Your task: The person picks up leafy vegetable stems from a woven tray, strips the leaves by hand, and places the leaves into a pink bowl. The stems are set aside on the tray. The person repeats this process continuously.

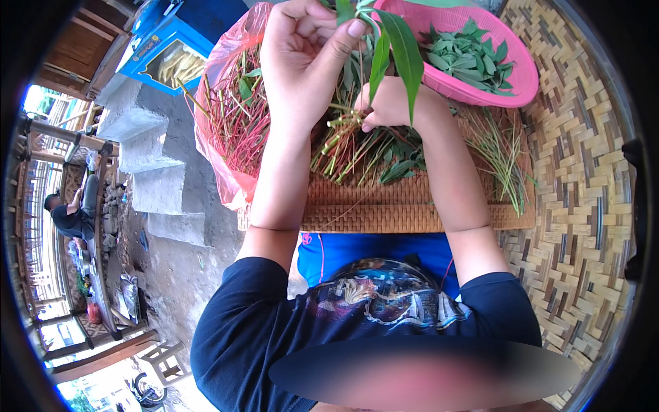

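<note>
Raised at the top centre, my left hand (pixel 311 49) pinches a sprig of long green leaves (pixel 404 51) between thumb and fingers. Lower and to its right, my right hand (pixel 386 103) is closed around cut leafy stems (pixel 342 134), whose pale ends point towards me; part of this bunch is hidden by my hands. A pink plastic basket (pixel 527 77) at the upper right holds plucked green leaves (pixel 468 56). Left of my left forearm stands a translucent red plastic bag (pixel 219 170) full of reddish stalks (pixel 239 118).
A woven rattan surface (pixel 370 206) lies under the stems, with loose thin green stalks (pixel 504 159) at its right. A woven bamboo wall (pixel 576 206) borders the right side. Concrete steps (pixel 159 180) and a blue box (pixel 159 56) are at left. A person (pixel 72 216) sits far left.
</note>
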Available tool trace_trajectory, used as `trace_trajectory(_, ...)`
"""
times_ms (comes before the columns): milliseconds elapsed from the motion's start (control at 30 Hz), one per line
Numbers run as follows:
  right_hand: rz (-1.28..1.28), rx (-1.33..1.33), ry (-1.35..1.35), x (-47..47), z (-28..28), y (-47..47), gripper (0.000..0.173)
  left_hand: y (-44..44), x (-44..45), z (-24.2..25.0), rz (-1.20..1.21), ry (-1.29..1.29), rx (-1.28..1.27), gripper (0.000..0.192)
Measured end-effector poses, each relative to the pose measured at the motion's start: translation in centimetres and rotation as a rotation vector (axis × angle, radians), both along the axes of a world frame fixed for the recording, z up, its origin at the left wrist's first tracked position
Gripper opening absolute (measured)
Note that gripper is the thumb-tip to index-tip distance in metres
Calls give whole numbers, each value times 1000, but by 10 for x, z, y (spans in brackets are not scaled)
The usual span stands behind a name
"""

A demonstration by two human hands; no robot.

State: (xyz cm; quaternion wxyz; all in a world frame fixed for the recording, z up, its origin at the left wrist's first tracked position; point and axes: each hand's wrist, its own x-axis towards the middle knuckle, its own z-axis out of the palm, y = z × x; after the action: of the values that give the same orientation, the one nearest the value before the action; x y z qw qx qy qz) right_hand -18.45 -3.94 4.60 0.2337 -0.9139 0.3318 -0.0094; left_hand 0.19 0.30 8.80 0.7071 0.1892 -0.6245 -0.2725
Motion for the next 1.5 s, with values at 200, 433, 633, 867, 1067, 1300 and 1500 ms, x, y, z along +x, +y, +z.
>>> trace_trajectory(200,-68,-67,-2,-3,-5,-11,32,-5,14,-5,195,109,-11,29)
trace_trajectory(433,-32,-272,-127,-13,2,-5,36,5,9,11,335,23,-44,24)
trace_trajectory(633,244,-208,-418,-13,23,3,38,9,7,7,368,-37,-59,22)
trace_trajectory(867,130,-349,-562,-12,23,-1,23,-11,17,3,129,-64,78,27)
trace_trajectory(1067,50,-402,-790,-24,20,-13,18,5,23,12,168,-852,420,30)
trace_trajectory(1300,-23,-276,-887,-35,26,-18,14,0,31,8,205,-1073,354,33)
trace_trajectory(1500,38,-186,-923,-34,28,-16,12,-1,26,8,198,-1019,221,34)
